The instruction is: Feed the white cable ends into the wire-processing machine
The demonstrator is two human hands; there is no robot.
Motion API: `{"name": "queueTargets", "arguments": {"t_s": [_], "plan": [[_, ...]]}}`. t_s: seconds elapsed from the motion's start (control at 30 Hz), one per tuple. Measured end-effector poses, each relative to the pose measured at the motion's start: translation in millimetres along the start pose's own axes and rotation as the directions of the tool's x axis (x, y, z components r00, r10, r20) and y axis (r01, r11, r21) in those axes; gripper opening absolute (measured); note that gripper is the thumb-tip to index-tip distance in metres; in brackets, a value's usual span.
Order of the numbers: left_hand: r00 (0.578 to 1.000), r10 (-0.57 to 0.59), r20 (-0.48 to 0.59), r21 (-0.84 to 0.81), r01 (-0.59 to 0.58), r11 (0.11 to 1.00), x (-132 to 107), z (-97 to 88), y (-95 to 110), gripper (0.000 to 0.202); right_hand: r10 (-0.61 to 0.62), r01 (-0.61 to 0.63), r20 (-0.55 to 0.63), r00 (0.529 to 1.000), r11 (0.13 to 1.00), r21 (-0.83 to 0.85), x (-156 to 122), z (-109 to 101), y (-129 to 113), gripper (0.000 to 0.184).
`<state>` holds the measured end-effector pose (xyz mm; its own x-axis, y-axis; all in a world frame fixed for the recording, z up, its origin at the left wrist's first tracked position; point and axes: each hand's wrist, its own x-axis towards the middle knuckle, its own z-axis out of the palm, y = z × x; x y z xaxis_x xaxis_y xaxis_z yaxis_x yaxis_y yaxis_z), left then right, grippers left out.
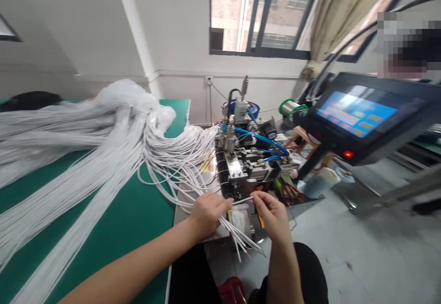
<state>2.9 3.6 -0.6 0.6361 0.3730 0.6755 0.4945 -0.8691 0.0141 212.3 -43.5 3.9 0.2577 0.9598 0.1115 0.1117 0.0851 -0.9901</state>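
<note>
My left hand (209,213) is closed around several white cables (241,237), whose loose ends fan out below it toward my knees. One white cable end (244,199) reaches across from my left thumb to my right hand (270,210). The right fingertips pinch that end. Both hands are just in front of a small bench machine (237,168) with metal blocks and blue air tubes. From the left hand, the cables run back to a big bundle of white cables (179,152) on the table's corner.
Long white cable bundles (79,194) lie over the green table (138,230), partly under clear plastic (127,92). A touchscreen panel (358,111) with a lit red button stands at right. Behind the machine is a green-rimmed wire spool (292,109). Red-handled scissors (292,194) lie near my right hand. Another person is at far right.
</note>
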Motion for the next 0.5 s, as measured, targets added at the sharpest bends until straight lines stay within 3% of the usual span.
{"name": "queueTargets", "arguments": {"t_s": [0.17, 0.27, 0.37, 0.5], "plan": [[1.000, -0.013, -0.005, -0.053, 0.013, 0.999, -1.5, -0.9, -4.1, 0.040, -0.099, 0.099, -0.022, 0.995, 0.995, 0.008, -1.7, 17.2, -9.6, 0.025], [0.999, -0.035, -0.009, -0.067, 0.034, 0.997, -0.7, -2.2, -1.4, 0.033, -0.115, 0.115, -0.009, 0.993, 0.993, 0.037, -3.0, 20.4, -11.7, 0.024], [0.994, -0.103, -0.039, -0.049, 0.101, 0.994, 1.2, -1.6, 3.0, 0.022, -0.117, 0.114, 0.052, 0.992, 0.992, 0.061, -4.0, 19.9, -12.4, 0.024], [0.991, -0.130, -0.022, -0.050, 0.129, 0.990, 2.3, 1.5, 5.0, 0.025, -0.049, 0.033, 0.167, 0.985, 0.995, 0.098, -0.6, 16.8, -7.9, 0.027]]}}
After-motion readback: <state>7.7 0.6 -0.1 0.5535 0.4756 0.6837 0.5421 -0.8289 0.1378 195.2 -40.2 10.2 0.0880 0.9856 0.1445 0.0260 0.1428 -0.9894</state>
